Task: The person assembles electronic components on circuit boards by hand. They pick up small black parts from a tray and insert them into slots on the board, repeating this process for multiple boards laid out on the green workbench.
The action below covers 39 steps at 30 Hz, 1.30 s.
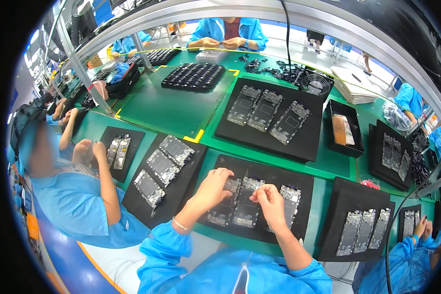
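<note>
Three dark circuit boards lie on a black foam mat in front of me. My left hand is over the left circuit board, thumb and fingers apart, with nothing visible between them. The middle circuit board lies between my hands. Above its right edge, my right hand is closed in a pinch; whatever it may hold is too small to make out. The right circuit board is partly hidden behind that hand and wrist.
Ahead, a foam stack bears three more boards, beside an open black box and a fan. More foam mats with boards flank mine, one on the left, one on the right. A co-worker sits at left.
</note>
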Tool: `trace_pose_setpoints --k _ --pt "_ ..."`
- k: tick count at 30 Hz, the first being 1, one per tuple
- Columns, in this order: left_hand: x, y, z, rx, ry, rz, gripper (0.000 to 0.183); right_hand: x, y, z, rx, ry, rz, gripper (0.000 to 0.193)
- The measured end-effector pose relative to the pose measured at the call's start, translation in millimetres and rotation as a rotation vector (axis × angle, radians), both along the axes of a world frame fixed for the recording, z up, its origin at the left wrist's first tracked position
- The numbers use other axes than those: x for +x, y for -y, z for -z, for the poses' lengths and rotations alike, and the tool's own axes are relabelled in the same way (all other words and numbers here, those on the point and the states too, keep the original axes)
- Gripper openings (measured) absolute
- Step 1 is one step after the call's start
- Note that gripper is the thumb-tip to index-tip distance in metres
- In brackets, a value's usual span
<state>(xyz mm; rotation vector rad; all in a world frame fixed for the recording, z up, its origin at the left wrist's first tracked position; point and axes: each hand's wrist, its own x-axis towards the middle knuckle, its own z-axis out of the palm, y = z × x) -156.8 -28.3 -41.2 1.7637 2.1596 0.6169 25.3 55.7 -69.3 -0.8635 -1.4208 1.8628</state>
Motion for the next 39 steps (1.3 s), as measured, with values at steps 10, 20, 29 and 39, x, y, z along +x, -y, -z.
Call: trace_pose_setpoints --k 10,20,29,39 --pt "4.2 51.2 -22.8 0.335 0.23 0.012 0.048 -39.3 27.9 -8.3 0.201 0.103 -0.106 0.012" --pt "2.7 52.6 -19.9 0.37 0.22 0.007 0.049 -32.7 36.3 -18.6 0.173 0.047 -0.096 0.014" --pt "2.0 50.5 -20.2 0.361 0.274 0.087 0.05 -31.8 30.9 -9.0 -0.057 -0.15 -0.144 0.011" --pt "-5.1 9.7 2.2 0.225 0.019 -0.064 0.053 148.3 -118.5 -70.9 0.835 0.628 0.492 0.006"
